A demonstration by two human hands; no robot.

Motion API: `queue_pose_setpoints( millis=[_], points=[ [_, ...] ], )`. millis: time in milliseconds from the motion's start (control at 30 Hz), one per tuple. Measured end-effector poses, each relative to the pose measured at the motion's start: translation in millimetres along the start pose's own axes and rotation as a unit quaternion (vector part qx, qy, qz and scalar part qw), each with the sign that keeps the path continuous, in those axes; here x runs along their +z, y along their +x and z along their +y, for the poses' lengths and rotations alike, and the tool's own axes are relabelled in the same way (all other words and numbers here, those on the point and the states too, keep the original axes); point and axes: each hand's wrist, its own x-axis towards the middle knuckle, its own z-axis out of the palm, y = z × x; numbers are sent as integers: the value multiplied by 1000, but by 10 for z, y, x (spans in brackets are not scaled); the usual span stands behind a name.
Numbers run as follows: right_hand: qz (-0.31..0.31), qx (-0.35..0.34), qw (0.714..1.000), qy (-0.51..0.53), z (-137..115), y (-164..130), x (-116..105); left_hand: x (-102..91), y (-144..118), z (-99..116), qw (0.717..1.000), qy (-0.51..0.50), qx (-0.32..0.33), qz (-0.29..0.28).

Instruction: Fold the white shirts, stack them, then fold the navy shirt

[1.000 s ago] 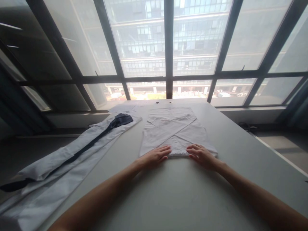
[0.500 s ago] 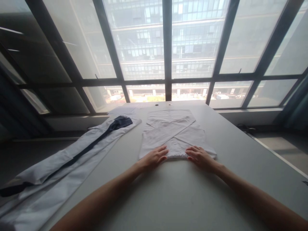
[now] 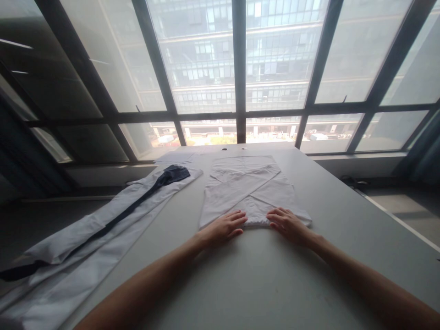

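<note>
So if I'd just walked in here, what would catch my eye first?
Probably the white folded garment lying flat in the middle of the grey table, with the left hand and the right hand resting palm-down on its near edge. To the left lies a long white garment with a dark stripe, stretched along the table's edge. Behind it all, tall windows look out on an office building.

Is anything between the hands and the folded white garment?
Nothing visible. The left hand and right hand lie flat on the near edge of the folded white garment, fingers on the cloth.
</note>
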Motion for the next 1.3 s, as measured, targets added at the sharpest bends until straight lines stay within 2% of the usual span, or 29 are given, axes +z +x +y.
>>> queue_pose_setpoints(
  millis=[300, 467, 633, 833, 967, 1100, 1200, 1300],
  points=[
    [9, 8, 1000, 2, -12, 7, 11, -8, 5, 56, 1000, -14, 4, 12],
    [9, 2, 1000, 7, 0, 3, 17, -49, 8, 53, 997, -41, -21, 57],
    [5, 6, 1000, -2, 27, -1, 33, -82, -27, -10, 999, -3, 52, 1],
    [7, 5, 1000, 3, 19, 2, 20, -70, -56, -59, 998, 4, 55, -29],
    [5, 4, 1000, 5, -5, 1, -4, -70, -59, -54, 998, -5, 49, -28],
    [7, 6, 1000, 13, -14, 0, -19, -74, -48, -44, 999, -3, 44, 0],
    [6, 7, 1000, 15, -14, 4, -21, -54, -29, -52, 998, 8, 26, 49],
    [4, 8, 1000, 15, -10, 2, -17, -22, -22, -97, 993, 34, -20, 112]
  ],
)
